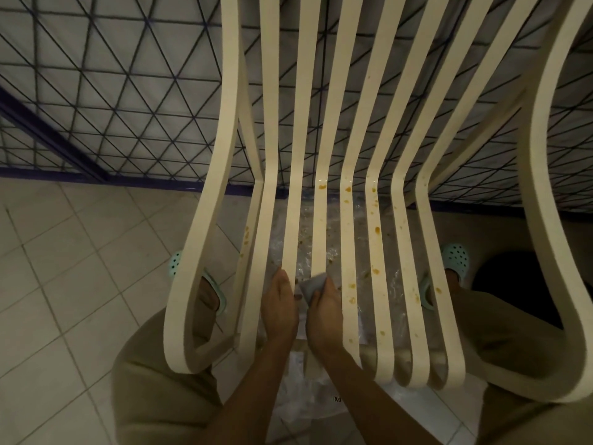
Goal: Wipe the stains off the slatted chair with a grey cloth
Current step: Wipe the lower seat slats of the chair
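The slatted chair (349, 220) stands right in front of the person. Its cream slats run lengthwise from the near edge of the seat away to the bend and then up into the back. Both hands work at the near end of the seat, close together. The left hand (278, 305) lies along a slat left of centre with its fingers fairly straight; whether the thumb hooks underneath cannot be told. The right hand (324, 311) pinches the bunched grey cloth (313, 285) against the neighbouring slat.

The orange stains (377, 230) lie mostly to the right of the cloth and farther off, dotted along the slats up to the bend. A few marks (246, 234) sit on a slat to the left. The right hand is the nearer to the main scatter, so the likely stroke runs away along a slat's length, then steps rightward.

Under the seat lies a crumpled clear plastic sheet (321, 390) on a beige tiled floor (64, 252). A wire mesh panel (112, 91) with a dark purple frame stands behind the chair.
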`<state>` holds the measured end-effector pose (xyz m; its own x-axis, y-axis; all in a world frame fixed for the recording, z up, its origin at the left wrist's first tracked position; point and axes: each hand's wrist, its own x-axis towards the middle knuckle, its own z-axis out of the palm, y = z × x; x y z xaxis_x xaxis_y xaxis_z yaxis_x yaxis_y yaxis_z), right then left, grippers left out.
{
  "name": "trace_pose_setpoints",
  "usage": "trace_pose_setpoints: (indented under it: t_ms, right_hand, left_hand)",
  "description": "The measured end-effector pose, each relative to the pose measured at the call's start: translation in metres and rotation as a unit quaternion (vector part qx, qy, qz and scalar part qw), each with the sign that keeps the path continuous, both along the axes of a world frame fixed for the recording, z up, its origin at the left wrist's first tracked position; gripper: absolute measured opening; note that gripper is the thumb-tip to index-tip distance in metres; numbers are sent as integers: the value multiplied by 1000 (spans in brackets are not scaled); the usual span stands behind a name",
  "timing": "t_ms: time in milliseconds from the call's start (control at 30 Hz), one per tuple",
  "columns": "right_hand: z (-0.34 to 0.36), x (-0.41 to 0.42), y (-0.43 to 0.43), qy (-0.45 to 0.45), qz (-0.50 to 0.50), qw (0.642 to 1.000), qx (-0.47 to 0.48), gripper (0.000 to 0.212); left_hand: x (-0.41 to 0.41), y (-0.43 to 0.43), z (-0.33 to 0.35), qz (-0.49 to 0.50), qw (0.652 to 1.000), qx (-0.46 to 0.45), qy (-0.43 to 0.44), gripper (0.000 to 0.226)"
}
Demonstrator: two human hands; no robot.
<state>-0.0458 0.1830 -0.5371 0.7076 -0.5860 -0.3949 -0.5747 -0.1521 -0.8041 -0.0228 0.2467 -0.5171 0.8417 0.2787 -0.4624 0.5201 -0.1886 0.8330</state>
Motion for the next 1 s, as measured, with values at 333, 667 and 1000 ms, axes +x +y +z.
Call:
trace_pose_setpoints:
  t_ms: [333,667,1000]
  right_hand:
    - [8,55,-8,8,97,992,-77,23]
    - [4,133,-40,69,75,993,-51,32]
    - [-1,215,-70,66,85,992,-62,37]
  left_hand:
    - [40,1,0,-98,993,66,14,43]
    - [79,-19,-27,-124,979,160,-21,69]
    - [84,-32,-39,-132,956,260,-36,66]
